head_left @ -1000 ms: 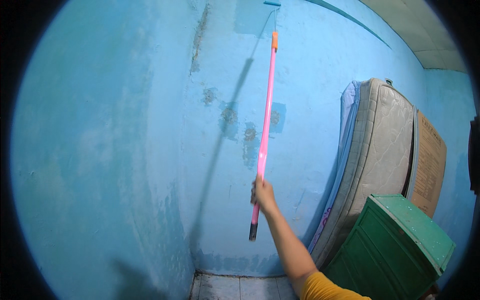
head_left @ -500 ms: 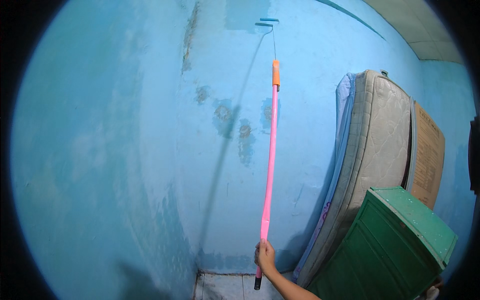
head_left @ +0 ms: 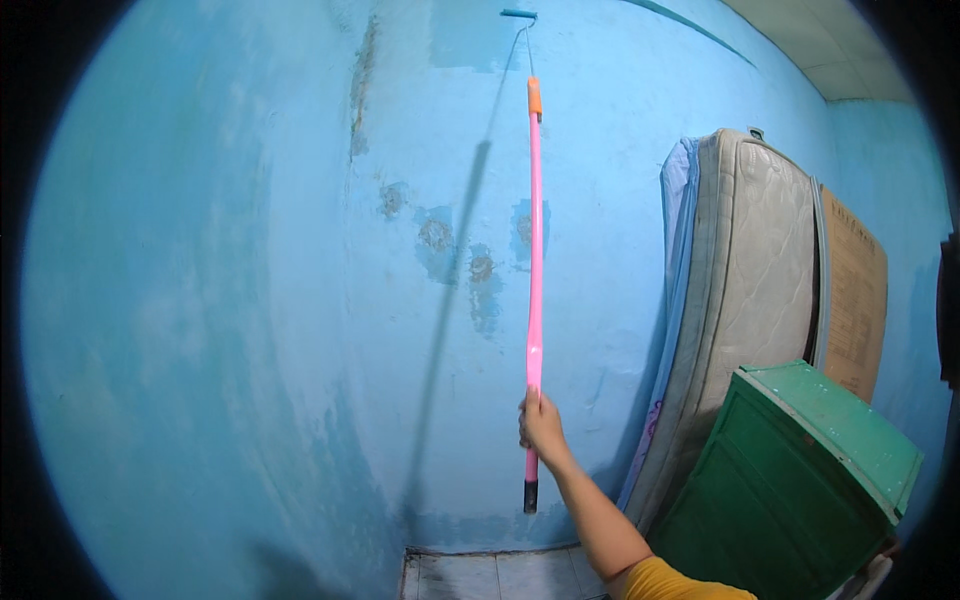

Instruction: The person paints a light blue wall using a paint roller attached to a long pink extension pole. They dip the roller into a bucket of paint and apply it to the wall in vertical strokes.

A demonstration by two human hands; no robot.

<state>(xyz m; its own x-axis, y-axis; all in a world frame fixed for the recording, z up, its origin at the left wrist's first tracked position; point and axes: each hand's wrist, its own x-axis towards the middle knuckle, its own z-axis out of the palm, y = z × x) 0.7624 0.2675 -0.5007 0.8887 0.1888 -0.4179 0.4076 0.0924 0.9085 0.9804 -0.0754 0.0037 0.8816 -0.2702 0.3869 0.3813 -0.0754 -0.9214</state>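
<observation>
My right hand point(head_left: 543, 428) is closed around the lower part of a pink pole point(head_left: 536, 240), just above its black end cap point(head_left: 530, 497). The arm reaches in from the lower right, in a yellow sleeve. At the pole's top is the orange handle point(head_left: 534, 98) of a paint roller, whose thin wire leads up to a blue roller head point(head_left: 519, 14). That head lies against or very near the light blue wall point(head_left: 600, 140), close to a darker blue patch point(head_left: 470, 35). My left hand is out of sight.
A mattress point(head_left: 765, 250) leans on the wall at right, with a flat cardboard box point(head_left: 852, 290) behind it. In front stands a tilted green cabinet point(head_left: 790, 480). Rough damaged spots point(head_left: 435, 235) mark the wall. Pale floor tiles point(head_left: 455, 577) show at the bottom.
My right hand has moved up with the pole, and more of my forearm and the sleeve now shows. The roller head has risen along the wall, meeting its shadow more closely.
</observation>
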